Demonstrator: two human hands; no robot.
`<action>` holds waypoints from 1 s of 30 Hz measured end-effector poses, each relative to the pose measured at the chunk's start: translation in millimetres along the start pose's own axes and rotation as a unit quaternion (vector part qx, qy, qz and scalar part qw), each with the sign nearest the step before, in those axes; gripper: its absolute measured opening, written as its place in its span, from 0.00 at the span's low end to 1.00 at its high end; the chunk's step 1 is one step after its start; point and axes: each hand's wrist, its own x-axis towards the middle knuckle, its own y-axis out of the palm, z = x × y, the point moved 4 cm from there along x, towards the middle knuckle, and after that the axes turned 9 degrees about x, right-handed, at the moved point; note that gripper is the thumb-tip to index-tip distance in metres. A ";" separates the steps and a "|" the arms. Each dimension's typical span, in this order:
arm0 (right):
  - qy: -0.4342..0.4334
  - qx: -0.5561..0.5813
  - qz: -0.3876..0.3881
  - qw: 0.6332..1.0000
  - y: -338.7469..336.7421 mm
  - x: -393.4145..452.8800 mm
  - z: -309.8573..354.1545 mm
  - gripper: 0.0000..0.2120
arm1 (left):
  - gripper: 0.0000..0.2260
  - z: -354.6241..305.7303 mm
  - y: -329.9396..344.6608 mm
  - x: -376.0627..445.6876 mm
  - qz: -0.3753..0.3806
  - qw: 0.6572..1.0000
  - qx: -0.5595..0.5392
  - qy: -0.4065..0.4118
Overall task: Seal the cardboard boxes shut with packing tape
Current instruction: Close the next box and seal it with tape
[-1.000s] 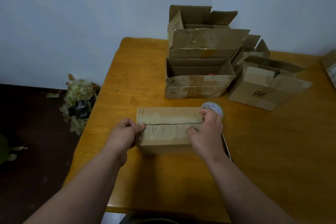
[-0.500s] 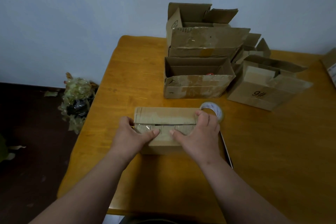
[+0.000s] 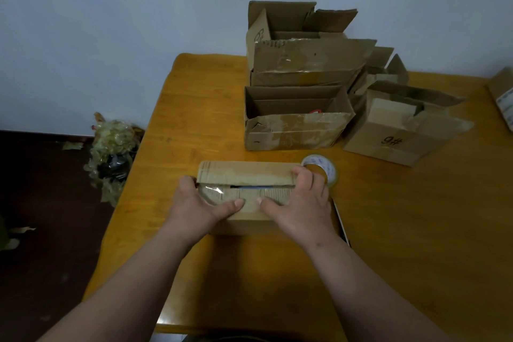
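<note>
A small cardboard box (image 3: 244,172) lies on the wooden table (image 3: 416,230) in front of me, its two top flaps folded down with a narrow dark slit between them. My left hand (image 3: 194,205) grips the box's left end, thumb lying across the near flap. At the right end, my right hand (image 3: 302,203) holds the box with fingers curled over the far flap and thumb on the near flap. The two thumbs almost meet at the middle. A shiny patch of old tape shows by the left thumb. A roll of clear packing tape (image 3: 323,166) lies just behind my right hand.
Several open, worn boxes stand behind: a low one (image 3: 291,133), a taller stack (image 3: 305,64) and one marked 9# (image 3: 394,141). Another box (image 3: 503,94) pokes in at the right edge. A thin dark-edged object (image 3: 342,228) lies by my right wrist. Crumpled tape waste (image 3: 111,147) sits on the floor.
Both hands slid from the box's ends onto its top. The thumbs moved inward along the near flap until they nearly meet, and a slit between the flaps now shows.
</note>
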 end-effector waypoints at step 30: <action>-0.002 -0.241 0.045 0.970 -5.3 68.3 -87.6 0.28 | 0.13 -69.0 -31.8 30.8 -0.205 0.975 -0.054 0.060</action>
